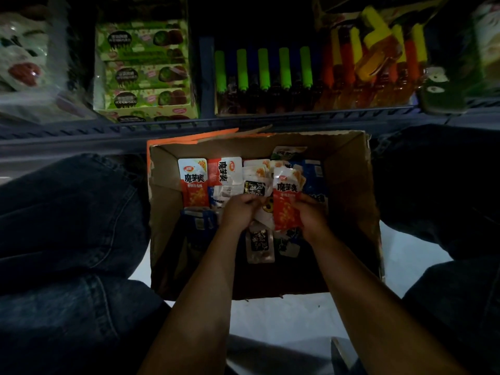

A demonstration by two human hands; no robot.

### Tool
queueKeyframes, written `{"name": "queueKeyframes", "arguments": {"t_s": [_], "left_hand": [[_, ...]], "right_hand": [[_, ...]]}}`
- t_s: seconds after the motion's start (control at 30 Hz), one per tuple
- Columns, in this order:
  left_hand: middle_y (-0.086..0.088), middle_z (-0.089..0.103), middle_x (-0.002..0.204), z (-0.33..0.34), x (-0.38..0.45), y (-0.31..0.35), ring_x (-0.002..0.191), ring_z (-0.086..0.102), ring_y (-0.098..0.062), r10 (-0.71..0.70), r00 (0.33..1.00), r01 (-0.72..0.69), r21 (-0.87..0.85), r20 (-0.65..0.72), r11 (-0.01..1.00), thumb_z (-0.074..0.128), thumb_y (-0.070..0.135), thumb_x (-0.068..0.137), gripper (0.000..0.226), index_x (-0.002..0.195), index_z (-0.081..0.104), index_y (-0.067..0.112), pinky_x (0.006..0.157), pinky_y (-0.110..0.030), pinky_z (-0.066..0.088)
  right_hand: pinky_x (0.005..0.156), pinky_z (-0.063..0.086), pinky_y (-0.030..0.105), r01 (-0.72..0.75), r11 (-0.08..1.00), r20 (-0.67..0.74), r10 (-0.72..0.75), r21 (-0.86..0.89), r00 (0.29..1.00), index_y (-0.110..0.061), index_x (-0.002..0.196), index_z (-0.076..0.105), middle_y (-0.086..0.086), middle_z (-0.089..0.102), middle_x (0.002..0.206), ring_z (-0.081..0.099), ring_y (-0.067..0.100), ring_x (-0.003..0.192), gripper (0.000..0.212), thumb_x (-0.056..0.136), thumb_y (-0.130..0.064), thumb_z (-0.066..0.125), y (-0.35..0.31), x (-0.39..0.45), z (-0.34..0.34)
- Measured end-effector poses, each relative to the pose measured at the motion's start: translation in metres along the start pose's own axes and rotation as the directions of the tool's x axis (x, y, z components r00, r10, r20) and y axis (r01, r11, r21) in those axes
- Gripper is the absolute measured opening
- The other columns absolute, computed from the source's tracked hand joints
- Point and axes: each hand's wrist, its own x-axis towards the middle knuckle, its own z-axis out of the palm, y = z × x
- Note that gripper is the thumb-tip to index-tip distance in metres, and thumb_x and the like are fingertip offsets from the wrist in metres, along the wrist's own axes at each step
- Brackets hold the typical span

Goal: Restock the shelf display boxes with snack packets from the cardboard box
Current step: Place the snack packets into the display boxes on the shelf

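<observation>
Inside the cardboard box (349,190) on the floor, both hands are down among the snack packets! The right hand (311,215) curls its fingers round a red-and-white packet (286,204), held upright and printed with the bold black characters 魔芋爽 under a small red logo. The left hand (239,209) sits just beside it, fingers bent in on the loose packets at the box's middle, though exactly what it has pinched is hard to tell. Toward the box's far left corner lie two more red packets (193,182) carrying the same 魔芋爽 lettering, one marked 20%. Dark blue packets (313,180) line the box's right side, and a pale packet (259,243) with dark writing, unreadable, lies nearer the wrists. Beyond the box, the shelf (243,121) holds green display boxes (146,69) and rows of green-capped tubes (263,69).
</observation>
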Motion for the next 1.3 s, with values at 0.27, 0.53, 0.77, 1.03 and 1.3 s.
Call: {"name": "queueKeyframes", "arguments": {"t_s": [0.27, 0.53, 0.77, 1.03, 1.3], "left_hand": [[-0.007, 0.05, 0.134, -0.004, 0.036, -0.007, 0.124, 0.044, -0.025, 0.395, 0.917, -0.299, 0.555, -0.058, 0.776, 0.064, 0.003, 0.083, 0.048, 0.129, 0.058, 0.014, 0.099, -0.029, 0.038], [-0.005, 0.034, 0.135, 0.0, 0.046, -0.007, 0.127, 0.036, -0.023, 0.364, 0.93, -0.296, 0.684, 0.047, 0.667, 0.068, 0.005, 0.08, 0.059, 0.133, 0.049, 0.02, 0.096, -0.025, 0.034], [-0.004, 0.052, 0.119, 0.003, 0.048, 0.013, 0.106, 0.051, -0.024, 0.332, 0.943, -0.245, 0.632, -0.021, 0.735, 0.079, 0.021, 0.073, 0.045, 0.11, 0.053, 0.016, 0.079, -0.033, 0.044], [0.008, 0.061, 0.09, -0.012, 0.031, 0.053, 0.091, 0.059, -0.013, 0.249, 0.963, -0.188, 0.415, -0.098, 0.89, 0.077, 0.025, 0.076, 0.013, 0.083, 0.071, 0.015, 0.078, -0.029, 0.047], [0.001, 0.066, 0.078, -0.038, -0.033, 0.096, 0.07, 0.059, -0.016, 0.245, 0.963, -0.21, 0.253, -0.113, 0.944, 0.079, 0.023, 0.074, 0.016, 0.066, 0.066, 0.021, 0.061, -0.03, 0.05]], "right_hand": [[0.094, 0.049, 0.048, 0.049, 0.991, -0.152, -0.068, -0.121, 0.986, -0.026, 0.113, 0.06, 0.005, 0.058, 0.124, 0.056, 0.026, 0.11, 0.027, 0.087, -0.02, 0.062, -0.002, 0.013, -0.007], [0.096, 0.047, 0.05, 0.041, 0.976, -0.128, -0.069, -0.215, 0.989, -0.026, 0.121, 0.057, 0.006, 0.055, 0.13, 0.054, 0.028, 0.114, 0.037, 0.085, -0.021, 0.064, 0.0, 0.015, -0.015], [0.096, 0.046, 0.05, 0.059, 0.983, -0.093, -0.076, -0.175, 0.993, -0.022, 0.121, 0.056, 0.005, 0.054, 0.129, 0.054, 0.027, 0.114, 0.033, 0.089, -0.014, 0.058, -0.005, 0.01, -0.026], [0.092, 0.049, 0.048, 0.084, 0.996, -0.036, -0.084, -0.006, 0.996, -0.027, 0.116, 0.059, 0.003, 0.059, 0.121, 0.057, 0.027, 0.107, 0.03, 0.09, -0.013, 0.057, -0.027, -0.015, -0.031], [0.069, 0.051, 0.031, 0.2, 0.976, 0.067, -0.206, 0.089, 0.976, -0.02, 0.119, 0.06, 0.003, 0.064, 0.105, 0.061, 0.021, 0.092, 0.032, 0.089, -0.009, 0.059, -0.071, -0.076, -0.046]]}}
